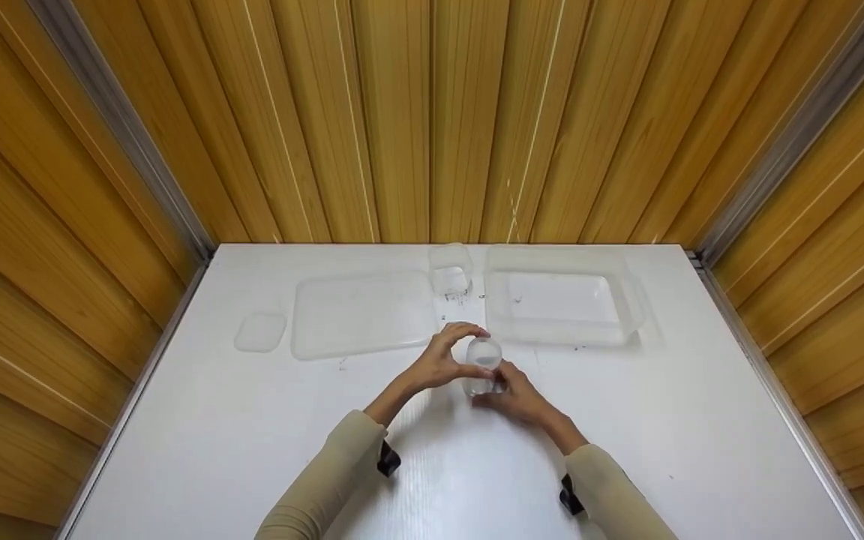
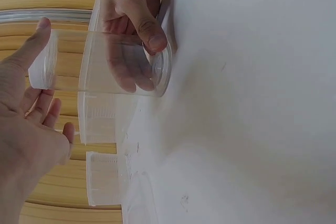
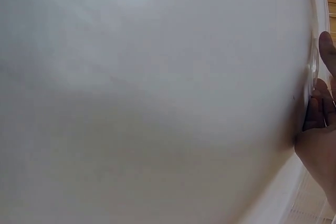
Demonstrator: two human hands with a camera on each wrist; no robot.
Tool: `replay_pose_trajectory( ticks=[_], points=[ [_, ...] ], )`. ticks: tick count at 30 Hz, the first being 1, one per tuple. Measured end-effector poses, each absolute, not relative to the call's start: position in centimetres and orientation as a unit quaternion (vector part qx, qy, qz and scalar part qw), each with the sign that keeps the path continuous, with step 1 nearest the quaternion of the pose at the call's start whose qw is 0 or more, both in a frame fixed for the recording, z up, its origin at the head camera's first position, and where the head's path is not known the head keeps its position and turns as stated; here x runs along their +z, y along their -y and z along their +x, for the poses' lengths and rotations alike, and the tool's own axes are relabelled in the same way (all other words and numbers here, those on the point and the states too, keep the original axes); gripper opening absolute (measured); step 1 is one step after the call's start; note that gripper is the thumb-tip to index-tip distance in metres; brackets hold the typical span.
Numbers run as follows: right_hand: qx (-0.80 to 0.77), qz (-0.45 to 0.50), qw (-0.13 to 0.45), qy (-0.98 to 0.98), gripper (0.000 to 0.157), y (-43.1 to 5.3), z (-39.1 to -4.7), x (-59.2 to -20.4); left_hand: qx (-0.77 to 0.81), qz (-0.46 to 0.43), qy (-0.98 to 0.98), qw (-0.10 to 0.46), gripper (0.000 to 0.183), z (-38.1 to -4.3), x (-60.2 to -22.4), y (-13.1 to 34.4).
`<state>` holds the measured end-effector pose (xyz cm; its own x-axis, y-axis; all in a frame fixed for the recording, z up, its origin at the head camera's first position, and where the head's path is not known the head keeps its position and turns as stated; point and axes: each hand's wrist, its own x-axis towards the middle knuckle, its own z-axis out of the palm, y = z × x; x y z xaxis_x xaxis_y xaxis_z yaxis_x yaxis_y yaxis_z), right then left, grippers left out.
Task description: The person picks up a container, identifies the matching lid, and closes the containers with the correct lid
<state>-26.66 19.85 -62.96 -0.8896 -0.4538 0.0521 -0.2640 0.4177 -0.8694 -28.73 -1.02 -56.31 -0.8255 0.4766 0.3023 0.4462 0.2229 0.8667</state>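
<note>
A clear plastic jar (image 2: 79,64) with a whitish screw lid (image 2: 42,69) stands upright near the middle of the white table. My left hand (image 1: 443,361) holds the lid, thumb on one side and fingers on the other. Lower down, my right hand (image 1: 520,397) grips the jar's body close to its base, with its fingers showing through the clear wall in the left wrist view. In the right wrist view, only part of the right hand (image 3: 321,140) appears at the edge, and the jar is mostly cut off.
Behind the hands lie a large rectangular translucent lid (image 1: 364,311) and a small square lid (image 1: 261,332). A small square container (image 1: 451,259) and a large rectangular box (image 1: 552,334) stand toward the back edge. Wood-patterned walls (image 1: 394,120) enclose the table (image 1: 664,420).
</note>
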Motion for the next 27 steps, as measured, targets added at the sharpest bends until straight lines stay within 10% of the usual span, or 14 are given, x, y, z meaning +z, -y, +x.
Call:
replay_pose_trajectory(
  ticks=[27],
  points=[
    [-0.471, -0.233, 0.088, -0.846, 0.065, -20.8, -24.0, -62.3, 0.535, 0.297, -0.789, 0.054, 0.065, -25.2, -56.3, 1.4]
  ],
)
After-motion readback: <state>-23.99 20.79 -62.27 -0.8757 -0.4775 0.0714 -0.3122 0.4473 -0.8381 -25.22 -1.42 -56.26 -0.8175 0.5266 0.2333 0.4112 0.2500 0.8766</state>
